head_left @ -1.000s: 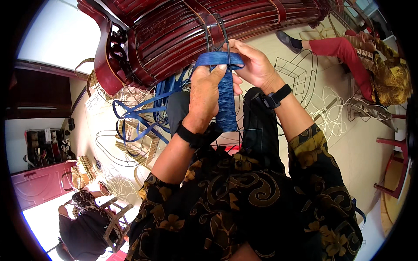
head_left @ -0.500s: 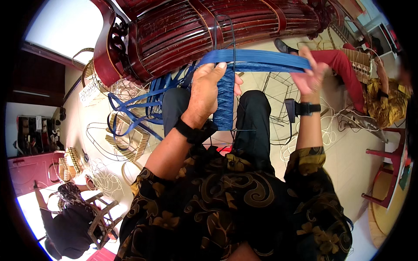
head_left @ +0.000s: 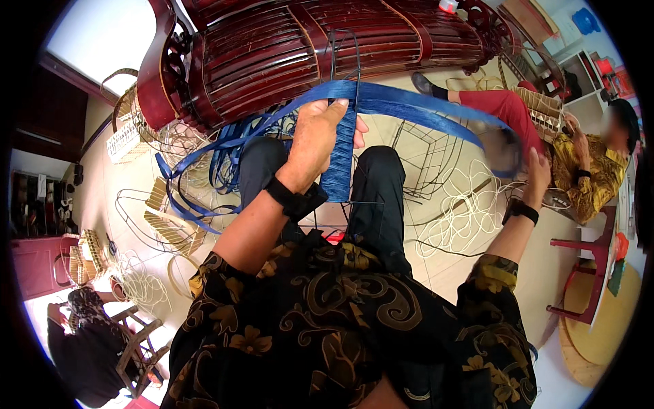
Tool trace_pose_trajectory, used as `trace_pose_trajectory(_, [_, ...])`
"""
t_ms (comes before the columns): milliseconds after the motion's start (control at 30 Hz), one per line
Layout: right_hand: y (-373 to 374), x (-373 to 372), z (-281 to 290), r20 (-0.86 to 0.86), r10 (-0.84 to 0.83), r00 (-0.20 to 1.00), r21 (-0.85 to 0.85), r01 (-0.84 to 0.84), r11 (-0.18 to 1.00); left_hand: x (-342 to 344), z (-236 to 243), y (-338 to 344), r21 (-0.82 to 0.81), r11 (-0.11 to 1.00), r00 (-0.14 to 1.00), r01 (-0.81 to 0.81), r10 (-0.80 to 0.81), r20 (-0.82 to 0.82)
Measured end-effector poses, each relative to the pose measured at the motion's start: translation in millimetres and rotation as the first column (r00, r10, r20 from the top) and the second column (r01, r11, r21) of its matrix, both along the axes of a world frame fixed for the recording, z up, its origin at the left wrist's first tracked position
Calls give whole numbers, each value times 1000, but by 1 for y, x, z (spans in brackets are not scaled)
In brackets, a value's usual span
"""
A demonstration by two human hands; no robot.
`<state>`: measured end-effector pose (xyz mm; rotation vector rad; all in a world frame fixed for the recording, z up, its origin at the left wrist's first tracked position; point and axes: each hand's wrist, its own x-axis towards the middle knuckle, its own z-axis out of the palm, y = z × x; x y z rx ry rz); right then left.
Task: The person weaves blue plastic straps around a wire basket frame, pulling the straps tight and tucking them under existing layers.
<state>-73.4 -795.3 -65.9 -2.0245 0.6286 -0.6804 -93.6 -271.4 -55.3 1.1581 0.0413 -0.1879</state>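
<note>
My left hand (head_left: 310, 146) grips an upright wire frame (head_left: 357, 51) wrapped in woven blue strapping (head_left: 338, 177) between my knees, with its thumb pressed near the top of the weave and fingertips showing round the far side. A long blue strap (head_left: 422, 107) arches from there across to the right and loops down, blurred, to my right hand (head_left: 536, 174), whose curled fingers appear closed on it. More loose blue strapping (head_left: 218, 153) hangs and lies to the left of the weave.
A dark red wooden bench (head_left: 266, 41) spans the top. Wire frames (head_left: 429, 157), white cord (head_left: 449, 218) and woven pieces (head_left: 170, 218) lie on the floor. Co-workers sit at lower left (head_left: 82, 347) and right (head_left: 586, 163). A red stool (head_left: 586, 266) stands at right.
My right hand has pulled the blue strap far out to the right and then lower, stretching it into a long arc. My left hand still grips the woven frame.
</note>
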Motion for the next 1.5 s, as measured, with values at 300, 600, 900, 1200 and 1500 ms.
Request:
trace_pose_trajectory(300, [324,50,30,16,977,214,-235,-949,211,-6,4,-6,23,1000,999,-21,20,34])
trace_pose_trajectory(600, [186,34,6,150,835,529,33,-847,530,-8,-1,3,50,998,998,-44,42,45])
trace_pose_trajectory(900, [-188,-261,3,-278,-854,439,-606,610,511,-7,2,-1,75,995,997,-60,57,43])
trace_pose_trajectory(1200, [211,-22,22,107,709,697,-341,-644,684,-15,6,-7,46,998,999,-43,43,9])
trace_pose_trajectory(1500, [362,3,36,140,858,495,-253,-819,514,-13,4,-4,37,998,998,-59,58,30])
